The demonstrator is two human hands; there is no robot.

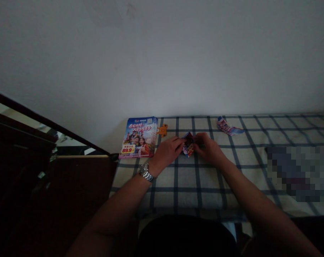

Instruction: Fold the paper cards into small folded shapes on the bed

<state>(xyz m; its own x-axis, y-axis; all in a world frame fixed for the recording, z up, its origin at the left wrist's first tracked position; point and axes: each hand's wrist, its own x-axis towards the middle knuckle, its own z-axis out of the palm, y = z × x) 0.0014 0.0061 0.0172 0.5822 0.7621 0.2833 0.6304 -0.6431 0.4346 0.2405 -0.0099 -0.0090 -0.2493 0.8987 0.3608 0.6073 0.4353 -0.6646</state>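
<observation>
Between my hands is a small folded piece of printed paper (189, 149), dark inside and red, white and blue on its lower face. My left hand (169, 151), with a metal watch (146, 172) on its wrist, pinches the paper's left side. On the right side, the bent fingers of my right hand (207, 148) grip the same paper. To the left lies a stack of colourful flyers (137, 137). A second folded paper piece (228, 127) rests beyond my right hand, near the wall.
A checked cloth (162, 192) covers the surface under my hands. Beside the flyers is a small orange bear-shaped item (162, 130). At the right is a blurred-out dark object (295, 175). A pale wall (178, 57) rises behind; dark furniture (17, 160) stands at the left.
</observation>
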